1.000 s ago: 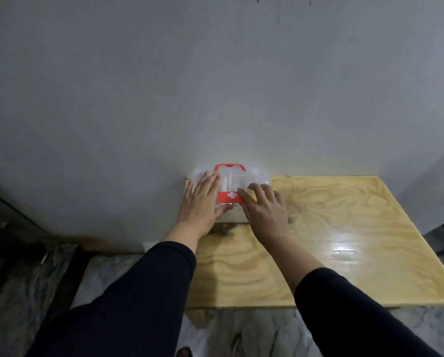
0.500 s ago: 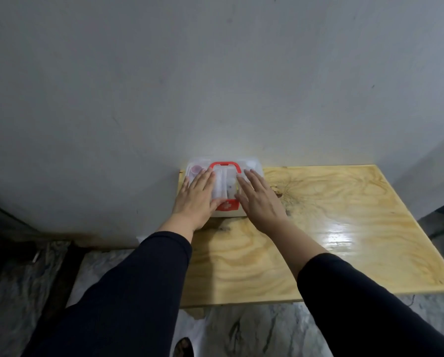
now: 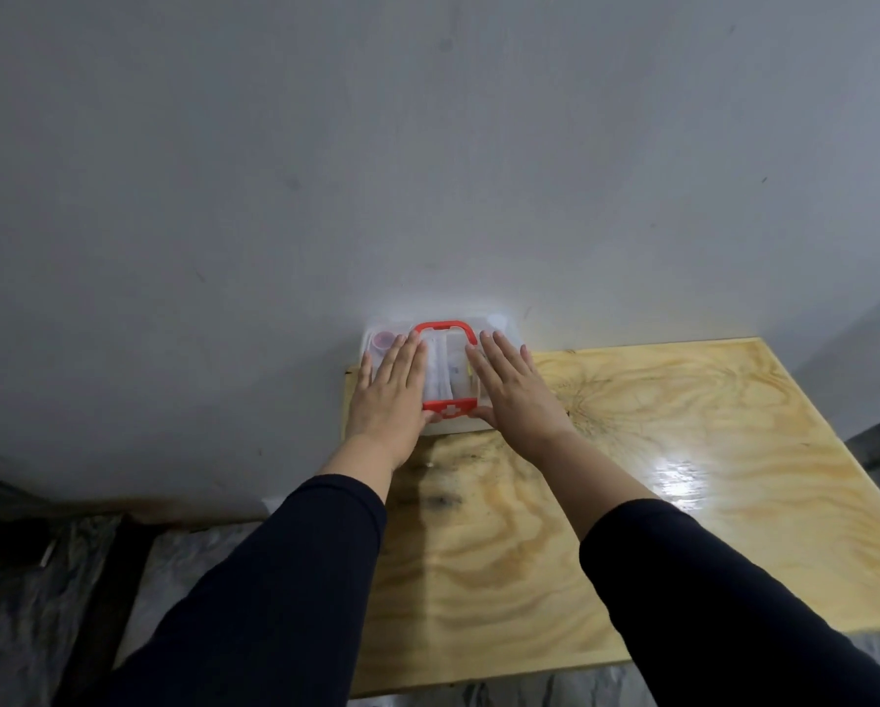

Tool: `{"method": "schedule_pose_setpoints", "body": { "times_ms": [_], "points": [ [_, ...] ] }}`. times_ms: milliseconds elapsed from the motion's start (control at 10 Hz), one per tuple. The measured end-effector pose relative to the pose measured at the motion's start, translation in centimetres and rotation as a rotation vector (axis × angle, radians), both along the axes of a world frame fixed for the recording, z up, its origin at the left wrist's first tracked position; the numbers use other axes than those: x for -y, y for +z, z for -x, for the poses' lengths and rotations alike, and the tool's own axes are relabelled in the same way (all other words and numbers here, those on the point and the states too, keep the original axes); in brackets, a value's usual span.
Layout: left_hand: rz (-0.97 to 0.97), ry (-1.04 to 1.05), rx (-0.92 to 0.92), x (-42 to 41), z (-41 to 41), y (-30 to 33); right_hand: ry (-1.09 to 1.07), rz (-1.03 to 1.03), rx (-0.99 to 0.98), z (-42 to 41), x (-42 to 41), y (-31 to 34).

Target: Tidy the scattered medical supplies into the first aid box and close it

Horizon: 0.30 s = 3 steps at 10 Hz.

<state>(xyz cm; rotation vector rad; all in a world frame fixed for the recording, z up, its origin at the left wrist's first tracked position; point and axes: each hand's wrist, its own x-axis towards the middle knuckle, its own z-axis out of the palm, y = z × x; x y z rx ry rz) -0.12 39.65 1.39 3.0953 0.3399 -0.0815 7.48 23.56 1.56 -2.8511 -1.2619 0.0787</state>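
A clear plastic first aid box [image 3: 448, 364] with a red handle and a red latch bearing a white cross lies flat at the far left corner of the wooden table [image 3: 657, 451], against the wall. Its lid is down, and supplies show through it, among them a small pink-capped item at the back left. My left hand [image 3: 389, 395] rests flat on the left half of the lid, fingers spread. My right hand [image 3: 509, 387] lies flat on the right half, thumb beside the latch. No loose supplies lie on the table.
A grey wall [image 3: 428, 170] rises directly behind the box. The table's left edge runs just under my left hand. Marbled floor and dark objects lie below on the left.
The lid has come down flat onto the box. Both hands went from gripping around the latch to lying flat on the lid, either side of the handle.
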Motion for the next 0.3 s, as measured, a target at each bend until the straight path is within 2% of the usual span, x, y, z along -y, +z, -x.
{"method": "schedule_pose_setpoints", "body": {
  "times_ms": [300],
  "points": [
    [0.014, -0.046, -0.034, -0.1, 0.3, 0.8, 0.025, 0.004, -0.071, 0.3, 0.5, 2.1]
  ]
}}
